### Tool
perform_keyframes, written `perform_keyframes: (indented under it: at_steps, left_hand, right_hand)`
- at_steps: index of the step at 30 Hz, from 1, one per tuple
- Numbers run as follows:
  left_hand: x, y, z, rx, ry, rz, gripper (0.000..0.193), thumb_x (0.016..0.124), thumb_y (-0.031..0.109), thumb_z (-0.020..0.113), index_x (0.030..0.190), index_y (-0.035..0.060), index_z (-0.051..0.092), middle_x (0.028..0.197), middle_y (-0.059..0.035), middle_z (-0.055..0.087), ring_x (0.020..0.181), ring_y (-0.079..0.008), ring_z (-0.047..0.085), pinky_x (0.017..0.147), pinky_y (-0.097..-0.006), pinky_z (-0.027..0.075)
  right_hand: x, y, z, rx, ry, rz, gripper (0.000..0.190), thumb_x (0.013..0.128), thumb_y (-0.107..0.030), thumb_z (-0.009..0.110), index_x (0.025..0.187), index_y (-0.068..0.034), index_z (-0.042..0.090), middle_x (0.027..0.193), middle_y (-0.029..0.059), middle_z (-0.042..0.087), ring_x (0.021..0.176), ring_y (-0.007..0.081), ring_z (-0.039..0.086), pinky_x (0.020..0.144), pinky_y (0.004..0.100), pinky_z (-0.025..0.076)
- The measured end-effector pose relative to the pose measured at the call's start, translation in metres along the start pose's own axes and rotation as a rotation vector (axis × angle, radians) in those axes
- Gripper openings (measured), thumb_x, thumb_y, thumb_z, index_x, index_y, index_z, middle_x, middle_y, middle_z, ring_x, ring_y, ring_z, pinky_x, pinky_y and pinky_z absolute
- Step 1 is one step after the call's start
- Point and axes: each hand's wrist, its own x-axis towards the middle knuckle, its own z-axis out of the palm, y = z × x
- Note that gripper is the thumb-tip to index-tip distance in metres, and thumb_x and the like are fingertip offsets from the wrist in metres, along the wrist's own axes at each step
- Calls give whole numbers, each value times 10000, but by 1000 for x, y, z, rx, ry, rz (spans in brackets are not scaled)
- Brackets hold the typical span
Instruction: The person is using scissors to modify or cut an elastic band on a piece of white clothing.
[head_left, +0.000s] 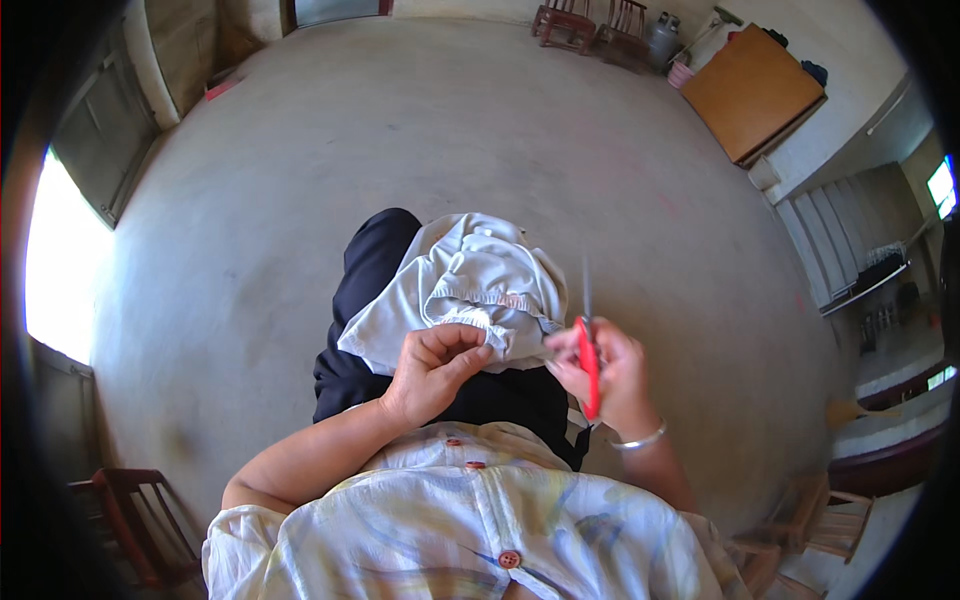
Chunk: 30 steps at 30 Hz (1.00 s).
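A pale garment with a gathered elastic edge (480, 262) lies bunched over my lap, on dark trousers (375, 255). My left hand (439, 367) pinches the garment's gathered edge between thumb and fingers. To the right of the cloth, my right hand (607, 367) holds red-handled scissors (589, 367), their metal blades pointing away from me. The right thumb and forefinger come close together near the cloth's right edge; blur hides whether they also hold a thread or fabric.
Grey concrete floor (262, 187) surrounds my seat. Wooden chairs stand at the lower left (142, 517), lower right (814, 517) and far wall (566, 26). A brown board (754, 90) and a gas cylinder (663, 41) are at the upper right.
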Motion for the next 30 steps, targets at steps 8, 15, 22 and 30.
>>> perform_keyframes:
  at_steps: [8,15,22,30]
  left_hand:
    - [4,7,4,217,-39,-72,110,888,63,593,952,-21,622,853,-32,637,752,-79,587,713,-232,494]
    - [9,6,-1,169,-111,-30,131,904,86,567,954,-25,613,851,-49,634,756,-111,612,700,-263,519]
    - [11,17,5,208,-67,-177,155,931,100,535,981,-27,609,864,-56,634,744,-109,615,660,-241,529]
    - [10,12,6,81,-61,-109,167,932,100,536,989,-41,605,875,-52,631,756,-109,615,667,-244,544]
  right_hand:
    - [24,17,34,-10,10,-150,261,717,-11,675,955,-8,568,756,48,631,665,122,593,641,268,495]
    - [27,8,27,117,59,-107,168,731,18,643,865,-29,554,767,19,604,700,61,564,644,234,482]
    - [23,4,33,71,6,-129,172,736,28,641,871,-29,551,768,19,598,694,71,565,654,227,480]
    - [22,0,33,237,35,-7,155,746,38,631,853,-19,534,800,32,608,723,62,572,673,224,486]
